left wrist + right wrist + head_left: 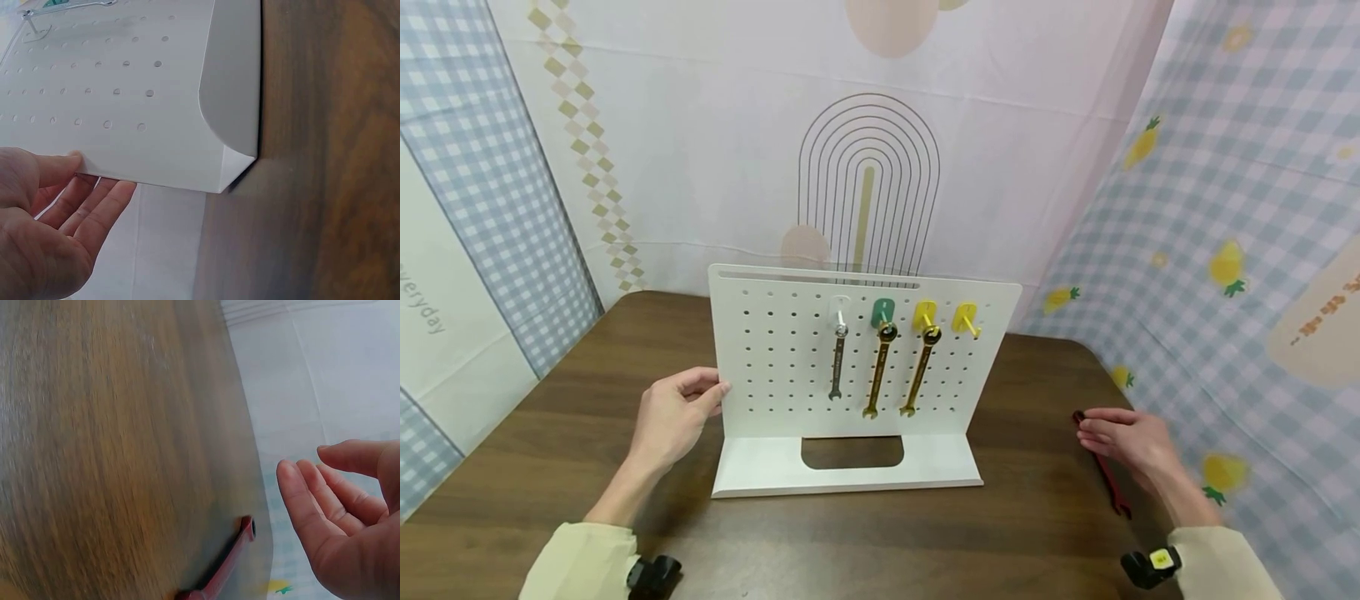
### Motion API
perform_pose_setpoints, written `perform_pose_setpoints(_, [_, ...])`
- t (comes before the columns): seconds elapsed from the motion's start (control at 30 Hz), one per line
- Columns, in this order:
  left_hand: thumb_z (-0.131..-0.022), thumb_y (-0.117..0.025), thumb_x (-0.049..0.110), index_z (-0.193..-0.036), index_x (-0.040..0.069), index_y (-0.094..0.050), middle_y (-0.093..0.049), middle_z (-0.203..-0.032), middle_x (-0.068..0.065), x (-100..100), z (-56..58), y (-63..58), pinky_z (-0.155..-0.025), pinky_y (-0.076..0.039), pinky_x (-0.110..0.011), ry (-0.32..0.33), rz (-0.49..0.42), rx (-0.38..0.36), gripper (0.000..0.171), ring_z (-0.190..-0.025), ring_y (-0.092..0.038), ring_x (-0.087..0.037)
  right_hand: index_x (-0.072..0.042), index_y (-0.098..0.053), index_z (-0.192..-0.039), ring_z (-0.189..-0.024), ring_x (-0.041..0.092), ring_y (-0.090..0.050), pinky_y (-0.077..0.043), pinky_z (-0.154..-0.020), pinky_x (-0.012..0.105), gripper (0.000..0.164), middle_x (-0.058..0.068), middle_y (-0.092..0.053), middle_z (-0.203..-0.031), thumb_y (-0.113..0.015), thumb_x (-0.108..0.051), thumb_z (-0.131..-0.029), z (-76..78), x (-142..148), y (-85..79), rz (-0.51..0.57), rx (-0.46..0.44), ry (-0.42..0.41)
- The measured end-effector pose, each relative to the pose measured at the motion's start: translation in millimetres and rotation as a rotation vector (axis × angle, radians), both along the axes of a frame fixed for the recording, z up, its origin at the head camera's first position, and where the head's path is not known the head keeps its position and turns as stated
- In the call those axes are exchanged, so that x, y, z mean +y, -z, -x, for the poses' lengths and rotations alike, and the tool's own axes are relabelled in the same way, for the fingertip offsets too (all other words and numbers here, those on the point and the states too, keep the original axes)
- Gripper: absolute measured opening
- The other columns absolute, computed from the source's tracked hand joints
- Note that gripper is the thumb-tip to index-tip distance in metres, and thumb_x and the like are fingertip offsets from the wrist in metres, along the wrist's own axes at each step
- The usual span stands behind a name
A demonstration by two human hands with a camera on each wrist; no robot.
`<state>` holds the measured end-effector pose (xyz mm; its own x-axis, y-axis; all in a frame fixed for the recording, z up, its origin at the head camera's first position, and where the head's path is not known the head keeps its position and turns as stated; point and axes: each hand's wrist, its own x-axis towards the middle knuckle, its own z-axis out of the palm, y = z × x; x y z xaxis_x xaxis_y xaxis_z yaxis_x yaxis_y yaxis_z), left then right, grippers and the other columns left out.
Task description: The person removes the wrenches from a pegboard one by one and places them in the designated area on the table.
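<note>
A white pegboard stand stands upright in the middle of the brown table. A silver wrench and two gold wrenches hang from its hooks, and one yellow hook at the right is bare. My left hand touches the board's left edge with thumb and nearly straight fingers. My right hand hovers relaxed over the upper end of a red wrench that lies flat near the table's right edge. In the right wrist view the red wrench lies apart from my fingers.
Patterned cloth backdrops hang close round the table on the left, back and right. The stand's flat foot with an oval cut-out reaches toward me. Bare tabletop lies left, right and in front of the stand.
</note>
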<state>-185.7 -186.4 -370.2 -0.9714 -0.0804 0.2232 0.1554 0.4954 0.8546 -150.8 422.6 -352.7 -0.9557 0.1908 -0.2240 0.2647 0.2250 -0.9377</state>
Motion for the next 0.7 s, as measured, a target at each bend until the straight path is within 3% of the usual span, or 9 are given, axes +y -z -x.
perform_pose_setpoints(0.33, [-0.103,-0.072,0.019,-0.119,-0.002,-0.075,-0.078,-0.105,-0.02,-0.6,-1.8,0.6,-0.076,-0.065,-0.032,0.001,-0.01,0.002,0.026,-0.088,-0.08,-0.025,0.0,-0.069,-0.128,-0.093,0.012,-0.079,-0.064,-0.088,0.034,0.024,-0.006,-0.08,-0.098,-0.062,-0.008,-0.106,-0.8,-29.8,-12.2,0.031,0.048,-0.058])
perform_pose_setpoints(0.53, [-0.102,-0.073,0.018,-0.117,-0.002,-0.075,-0.079,-0.102,-0.019,-0.7,-1.6,0.5,-0.071,-0.062,-0.022,0.006,-0.009,0.015,0.024,-0.082,-0.078,-0.017,-0.016,-0.078,-0.109,-0.09,0.013,-0.08,-0.065,-0.085,0.031,0.016,-0.003,-0.081,-0.097,-0.067,-0.005,-0.103,-1.7,-44.0,-18.3,0.11,0.104,-0.099])
perform_pose_setpoints(0.7, [-0.102,-0.073,0.018,-0.116,-0.002,-0.075,-0.078,-0.102,-0.019,-0.8,-1.3,-0.1,-0.068,-0.058,-0.015,0.008,-0.007,0.023,0.025,-0.082,-0.078,-0.017,-0.018,-0.08,-0.105,-0.092,0.015,-0.08,-0.064,-0.087,0.033,0.017,0.0,-0.082,-0.098,-0.071,-0.004,-0.101,-4.2,-54.1,-22.1,0.181,0.129,-0.121])
